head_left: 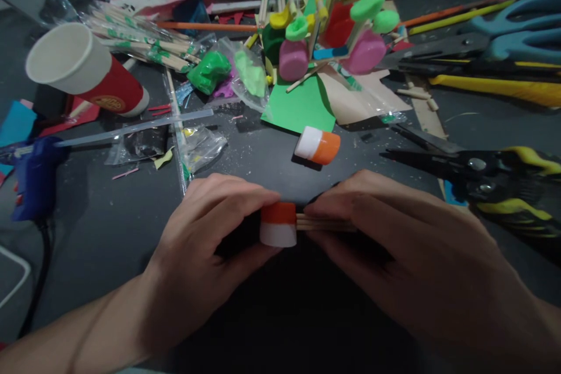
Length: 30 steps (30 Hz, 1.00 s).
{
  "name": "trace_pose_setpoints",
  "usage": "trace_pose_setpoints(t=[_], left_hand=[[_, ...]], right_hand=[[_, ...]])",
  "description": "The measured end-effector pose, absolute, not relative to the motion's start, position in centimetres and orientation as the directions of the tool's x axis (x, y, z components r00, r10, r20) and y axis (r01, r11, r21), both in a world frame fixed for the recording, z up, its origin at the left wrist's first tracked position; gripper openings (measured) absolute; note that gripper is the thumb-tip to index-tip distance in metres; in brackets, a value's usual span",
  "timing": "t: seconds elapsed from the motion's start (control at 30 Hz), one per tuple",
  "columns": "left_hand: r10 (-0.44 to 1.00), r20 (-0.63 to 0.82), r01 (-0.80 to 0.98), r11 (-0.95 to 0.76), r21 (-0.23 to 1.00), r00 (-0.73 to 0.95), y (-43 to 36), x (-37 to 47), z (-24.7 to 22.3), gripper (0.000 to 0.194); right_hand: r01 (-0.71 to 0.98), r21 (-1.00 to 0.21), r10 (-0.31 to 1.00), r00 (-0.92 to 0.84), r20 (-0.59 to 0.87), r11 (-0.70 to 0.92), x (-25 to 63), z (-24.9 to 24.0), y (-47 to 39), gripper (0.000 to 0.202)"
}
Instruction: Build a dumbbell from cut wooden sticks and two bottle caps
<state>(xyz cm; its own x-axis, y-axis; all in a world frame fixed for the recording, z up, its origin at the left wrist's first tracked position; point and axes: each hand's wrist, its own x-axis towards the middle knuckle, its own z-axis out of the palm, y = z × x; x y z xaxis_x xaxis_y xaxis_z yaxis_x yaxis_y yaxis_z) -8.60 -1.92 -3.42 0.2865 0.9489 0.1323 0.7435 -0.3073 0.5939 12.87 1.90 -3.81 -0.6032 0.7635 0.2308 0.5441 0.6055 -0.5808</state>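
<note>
My left hand (pixel 214 228) grips a short orange-and-white round piece (pixel 279 225) between thumb and fingers, white half downward. Several thin wooden sticks (pixel 326 222) run sideways from that piece into my right hand (pixel 385 234), pinched by its thumb and fingertips. Whether the sticks go into the piece or only touch its side, I cannot tell. A second orange-and-white piece (pixel 318 145) of the same kind lies tilted on the dark table just beyond my hands.
A blue glue gun (pixel 39 178) and a paper cup (pixel 87 70) stand left. Pliers (pixel 477 172) and blue-handled scissors (pixel 517 29) lie right. Behind are green paper (pixel 300 102), a clay-and-stick model (pixel 328 29) and wrapped sticks (pixel 144 41).
</note>
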Motion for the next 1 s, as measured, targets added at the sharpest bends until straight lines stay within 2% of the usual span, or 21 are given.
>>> trace_pose_setpoints(t=[0.27,0.5,0.7,0.87,1.0], left_hand=[[0.940,0.158,0.782,-0.340,0.522,0.303,-2.09,-8.59,-3.60,0.021],[0.940,0.159,0.790,-0.339,0.511,0.300,-2.14,-8.60,-3.60,0.019],[0.940,0.159,0.793,-0.341,0.505,0.303,-2.08,-8.50,-3.53,0.017],[0.942,0.151,0.796,-0.333,0.506,0.298,-2.13,-8.50,-3.48,0.017],[0.944,0.148,0.794,-0.328,0.511,0.295,-2.16,-8.51,-3.54,0.016]], right_hand=[[0.548,-0.555,0.755,-0.605,0.254,0.626,12.70,-3.49,1.77,0.021],[0.547,-0.530,0.737,-0.626,0.254,0.647,12.29,-3.22,1.84,0.027],[0.542,-0.548,0.742,-0.625,0.245,0.637,12.47,-3.36,1.55,0.020],[0.558,-0.512,0.732,-0.639,0.237,0.653,12.80,-3.37,1.26,0.019],[0.551,-0.538,0.736,-0.641,0.218,0.638,12.95,-3.46,1.21,0.020]])
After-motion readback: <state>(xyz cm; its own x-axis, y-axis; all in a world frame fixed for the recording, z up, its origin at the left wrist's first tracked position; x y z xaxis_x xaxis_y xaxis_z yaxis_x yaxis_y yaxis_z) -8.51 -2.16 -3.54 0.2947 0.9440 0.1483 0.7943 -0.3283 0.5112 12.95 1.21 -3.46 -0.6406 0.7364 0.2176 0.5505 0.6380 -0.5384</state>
